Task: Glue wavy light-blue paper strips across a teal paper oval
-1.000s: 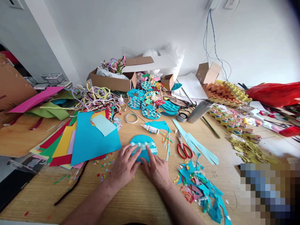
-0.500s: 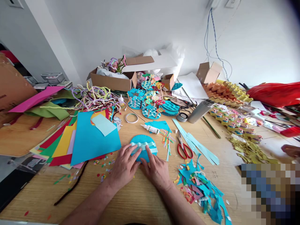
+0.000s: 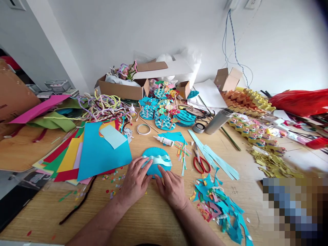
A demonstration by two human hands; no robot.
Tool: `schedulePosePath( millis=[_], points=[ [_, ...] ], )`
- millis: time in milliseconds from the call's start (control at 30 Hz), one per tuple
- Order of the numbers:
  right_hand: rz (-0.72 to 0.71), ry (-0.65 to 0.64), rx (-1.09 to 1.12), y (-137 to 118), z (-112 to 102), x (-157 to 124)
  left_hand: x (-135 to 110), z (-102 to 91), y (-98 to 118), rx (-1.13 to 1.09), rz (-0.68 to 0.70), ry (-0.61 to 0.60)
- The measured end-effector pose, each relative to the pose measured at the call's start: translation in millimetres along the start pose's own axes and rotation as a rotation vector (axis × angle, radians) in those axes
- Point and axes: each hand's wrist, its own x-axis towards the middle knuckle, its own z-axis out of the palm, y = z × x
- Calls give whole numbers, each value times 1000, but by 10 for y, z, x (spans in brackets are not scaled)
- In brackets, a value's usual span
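Note:
A blue paper disc (image 3: 155,151) lies on the table in front of me, with pale blue wavy paper strips (image 3: 162,160) across its middle. My left hand (image 3: 135,179) rests over the disc's left side, fingers stretched out and fingertips on a strip. At the lower right edge of the disc is my right hand (image 3: 171,188), its index finger extended onto the blue paper and its thumb apart. Neither hand is closed round anything. Just beyond the disc a white glue bottle (image 3: 166,140) lies on its side, close to blue paper pieces (image 3: 176,136).
Red-handled scissors (image 3: 202,164) and pale blue strips (image 3: 221,162) lie to the right, above a heap of blue scraps (image 3: 222,208). Coloured paper sheets (image 3: 102,164) are stacked at left. Behind stand finished blue paper crafts (image 3: 165,121), a tape roll (image 3: 144,129) and a metal flask (image 3: 219,122).
My right index finger has drawn back from the strips toward the disc's lower edge. The left hand stays almost in place, its fingertips shifted slightly on the strip.

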Motion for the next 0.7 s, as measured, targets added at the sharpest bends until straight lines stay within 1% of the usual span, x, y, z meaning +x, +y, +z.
schedulePosePath(
  millis=[167,300,367,467,567,700],
  points=[
    [50,-46,-47,9,40,-2,43,-55,11,-11,33,71],
    [68,-27,-70,17,63,-5,129,-121,41,-4,70,76],
    [75,-23,-80,19,64,-7,187,-124,49,-4,82,73],
    [83,-26,-91,18,57,-3,283,-71,34,-29,79,82],
    [85,-23,-99,13,43,8,369,18,1,-60,42,116],
    [88,-13,-99,14,32,21,430,108,-18,-94,33,155]
  ],
)
